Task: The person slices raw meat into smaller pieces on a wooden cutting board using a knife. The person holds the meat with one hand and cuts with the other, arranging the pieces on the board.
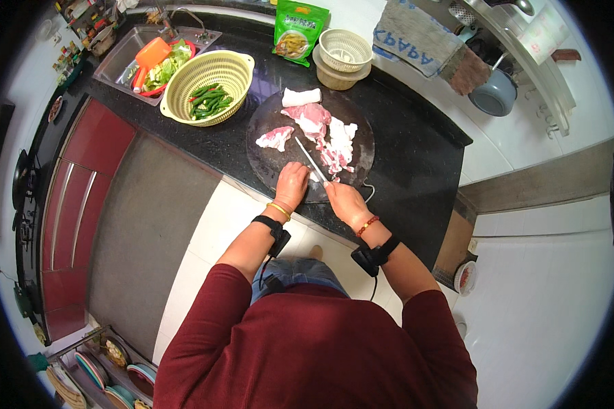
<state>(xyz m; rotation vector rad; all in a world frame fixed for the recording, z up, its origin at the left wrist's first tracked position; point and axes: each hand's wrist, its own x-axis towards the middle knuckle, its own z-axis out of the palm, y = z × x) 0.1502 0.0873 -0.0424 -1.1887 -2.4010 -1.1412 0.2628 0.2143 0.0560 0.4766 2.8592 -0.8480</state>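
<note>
On a round dark cutting board [266, 166], my right hand [347, 203] grips the handle of a kitchen knife [308, 156], its blade pointing away and to the left. My left hand [292, 182] rests curled at the board's near edge, fingers on a small pale piece of meat [314, 177] beside the blade; most of that piece is hidden. Beyond the knife lie a larger chunk of raw pork [309, 116], a smaller pink-and-white piece [275, 138] at left, and a white fatty roll [301, 97]. Cut meat pieces [337, 148] are heaped to the right of the blade.
Green and red chillies [211, 102] lie in a yellow colander [240, 71]. A metal sink [128, 48] holds leafy greens [170, 71] and an orange scoop [154, 52]. Behind the board stand a green food packet [299, 33] and stacked baskets [345, 51]. A towel [414, 41] hangs above the counter.
</note>
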